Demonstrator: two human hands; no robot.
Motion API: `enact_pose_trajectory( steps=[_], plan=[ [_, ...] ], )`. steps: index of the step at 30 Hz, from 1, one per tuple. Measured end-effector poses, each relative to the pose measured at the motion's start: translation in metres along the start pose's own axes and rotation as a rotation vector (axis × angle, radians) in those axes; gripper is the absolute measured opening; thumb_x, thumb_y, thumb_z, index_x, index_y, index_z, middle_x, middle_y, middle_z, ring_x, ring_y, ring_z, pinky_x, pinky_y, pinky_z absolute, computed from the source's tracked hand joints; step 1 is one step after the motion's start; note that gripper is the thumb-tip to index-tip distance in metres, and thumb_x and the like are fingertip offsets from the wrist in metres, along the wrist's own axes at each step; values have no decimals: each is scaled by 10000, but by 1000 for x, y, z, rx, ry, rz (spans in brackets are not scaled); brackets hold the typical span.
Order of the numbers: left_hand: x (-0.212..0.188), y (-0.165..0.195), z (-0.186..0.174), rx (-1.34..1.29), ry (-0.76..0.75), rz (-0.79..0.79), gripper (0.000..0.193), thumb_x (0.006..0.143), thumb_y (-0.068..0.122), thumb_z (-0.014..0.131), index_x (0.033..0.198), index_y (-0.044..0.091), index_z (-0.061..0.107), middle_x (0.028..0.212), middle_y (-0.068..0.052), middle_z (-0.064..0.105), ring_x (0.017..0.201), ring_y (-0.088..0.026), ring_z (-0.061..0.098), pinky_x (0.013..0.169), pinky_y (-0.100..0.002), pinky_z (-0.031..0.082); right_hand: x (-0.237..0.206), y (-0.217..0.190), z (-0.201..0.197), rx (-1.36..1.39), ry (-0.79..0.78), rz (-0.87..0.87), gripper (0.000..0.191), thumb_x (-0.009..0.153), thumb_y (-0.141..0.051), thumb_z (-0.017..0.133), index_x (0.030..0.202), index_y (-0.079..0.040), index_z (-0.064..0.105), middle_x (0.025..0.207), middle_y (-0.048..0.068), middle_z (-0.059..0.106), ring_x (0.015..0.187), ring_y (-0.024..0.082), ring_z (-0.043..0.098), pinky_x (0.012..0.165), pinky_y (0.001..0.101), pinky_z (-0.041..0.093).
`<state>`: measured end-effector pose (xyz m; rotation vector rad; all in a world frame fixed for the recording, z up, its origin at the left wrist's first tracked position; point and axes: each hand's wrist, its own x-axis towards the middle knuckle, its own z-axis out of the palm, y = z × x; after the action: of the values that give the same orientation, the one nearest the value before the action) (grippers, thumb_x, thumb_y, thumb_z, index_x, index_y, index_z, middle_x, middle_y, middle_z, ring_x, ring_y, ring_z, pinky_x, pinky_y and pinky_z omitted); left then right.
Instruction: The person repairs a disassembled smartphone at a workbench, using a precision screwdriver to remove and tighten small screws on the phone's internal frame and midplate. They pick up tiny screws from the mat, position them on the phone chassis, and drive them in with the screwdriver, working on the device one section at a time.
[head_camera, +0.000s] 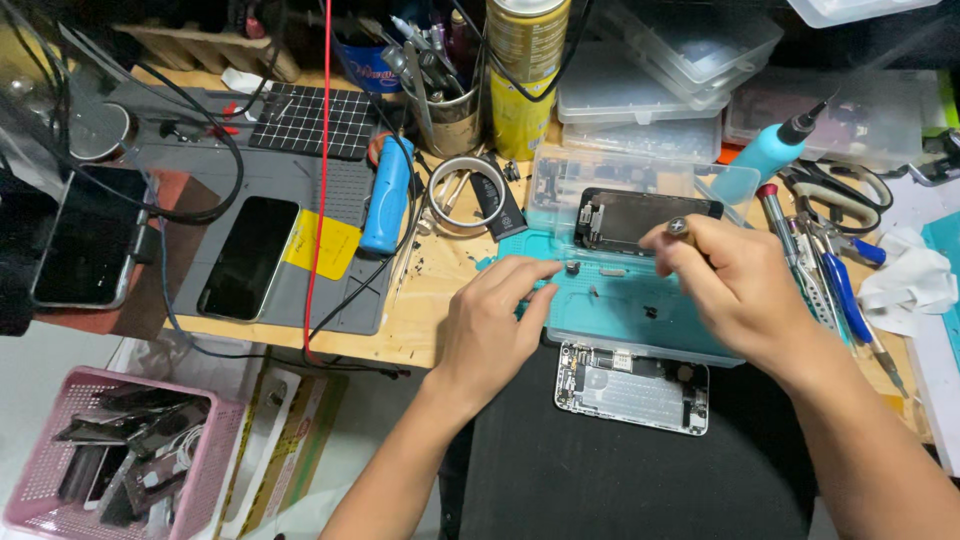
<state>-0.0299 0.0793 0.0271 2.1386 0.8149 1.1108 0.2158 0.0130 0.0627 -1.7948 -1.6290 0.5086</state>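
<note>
**Small part lies just ahead of the left fingertips**

On the teal work mat (640, 320) a small dark screw-like part (573, 267) lies just beyond the left hand (495, 330), whose fingers are stretched and narrow, holding nothing. The right hand (735, 290) is a little farther away and grips a screwdriver (679, 229) near the black phone screen (640, 218), whose long axis runs left-right.

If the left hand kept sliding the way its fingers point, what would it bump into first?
Probably the small dark part on the teal mat, just past the left hand's fingertips; depth is hard to judge.
</note>
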Motion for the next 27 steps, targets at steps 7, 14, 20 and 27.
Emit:
enact_pose_trajectory(
  steps=[7, 14, 20, 27],
  plan=[
    [-3, 9, 4, 5, -9, 96, 180, 923, 62, 719, 1103, 53, 716, 1068, -95, 732, 1014, -298, 686, 883, -394, 547, -20, 30, -18, 225, 193, -38, 325, 1146, -175, 482, 1003, 15, 703, 916, 72, 728, 839, 138, 693, 809, 265, 546],
    [2, 14, 29, 65, -183, 192, 200, 872, 77, 740, 1069, 46, 720, 1033, -80, 725, 1000, -294, 642, 863, -430, 488, -37, 43, -32, -16, 162, 86, 194, 994, -148, 647, 1013, 20, 744, 800, 76, 684, 655, 120, 581, 606, 276, 459],
    [25, 6, 48, 175, -263, 250, 161, 810, 60, 737, 968, 46, 711, 924, -95, 681, 933, -308, 623, 807, -452, 468, -36, 44, -39, -217, 202, 137, 169, 926, -125, 731, 1015, 14, 763, 783, 100, 685, 605, 152, 572, 575, 308, 443],
    [47, -12, 58, 338, -234, 240, 75, 789, -29, 654, 820, 31, 687, 796, -130, 682, 834, -344, 639, 758, -483, 486, -42, 49, -46, 442, 348, 264, 282, 1101, -192, 534, 1066, 4, 735, 826, 64, 705, 689, 114, 645, 627, 261, 530]
  ],
)
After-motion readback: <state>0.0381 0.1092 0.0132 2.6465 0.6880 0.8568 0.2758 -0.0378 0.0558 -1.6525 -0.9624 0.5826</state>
